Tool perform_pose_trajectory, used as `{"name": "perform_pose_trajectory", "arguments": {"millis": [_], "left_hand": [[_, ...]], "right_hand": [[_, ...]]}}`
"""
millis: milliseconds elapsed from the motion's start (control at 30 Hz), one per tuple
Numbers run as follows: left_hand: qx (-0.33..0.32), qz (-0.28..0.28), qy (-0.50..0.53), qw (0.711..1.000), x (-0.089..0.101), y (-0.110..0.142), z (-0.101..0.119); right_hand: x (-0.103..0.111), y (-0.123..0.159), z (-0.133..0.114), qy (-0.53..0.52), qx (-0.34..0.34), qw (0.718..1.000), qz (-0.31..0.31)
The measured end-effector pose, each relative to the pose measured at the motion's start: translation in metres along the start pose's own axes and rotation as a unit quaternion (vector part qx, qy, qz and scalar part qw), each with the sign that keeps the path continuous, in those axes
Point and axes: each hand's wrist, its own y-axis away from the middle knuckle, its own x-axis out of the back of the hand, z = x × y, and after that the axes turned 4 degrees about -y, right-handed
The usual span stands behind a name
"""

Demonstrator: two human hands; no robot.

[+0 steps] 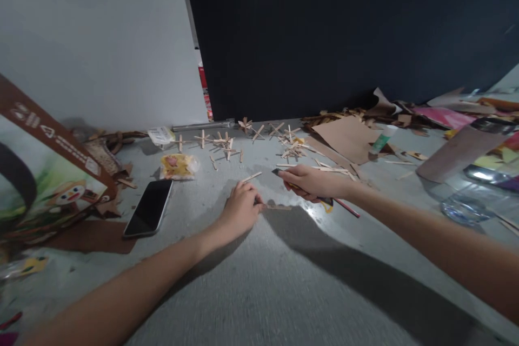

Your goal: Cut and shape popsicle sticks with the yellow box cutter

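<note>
My left hand [242, 206] rests on the grey tabletop, fingers closed, with its fingertips pinching the end of a thin wooden stick [279, 207] that lies flat. Just beyond its knuckles is another wooden stick [252, 177]. My right hand [303, 181] is closed around a dark-tipped tool [276, 171]; most of it is hidden in the fist, so its kind is unclear. Beneath the right wrist lie a red pencil [347, 208] and a yellow-edged object [327, 205], partly covered. Behind the hands stand several small crossed-stick pieces [229, 147] and a heap of sticks [294, 148].
A phone [150, 208] and a yellow packet [178, 166] lie left, beside a printed carton bag [52, 173]. To the right are brown cardboard [344, 138], a green-and-white glue tube [383, 140] and a bottle [458, 151]. A dark panel [344, 32] closes off the back.
</note>
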Motion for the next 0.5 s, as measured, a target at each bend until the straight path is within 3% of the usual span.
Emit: {"name": "perform_pose_trajectory", "arguments": {"millis": [200, 367, 500], "left_hand": [[-0.033, -0.046, -0.035, 0.998, 0.006, 0.012, -0.001], [-0.026, -0.083, -0.008, 0.996, 0.013, 0.01, 0.001], [0.048, -0.083, 0.168, 0.981, 0.008, 0.01, 0.014]], "right_hand": [[-0.024, 0.018, 0.027, 0.156, 0.104, 0.97, 0.155], [-0.043, 0.027, 0.04, 0.113, 0.063, 0.984, 0.119], [-0.058, 0.03, 0.037, 0.026, 0.082, 0.99, 0.114]]}}
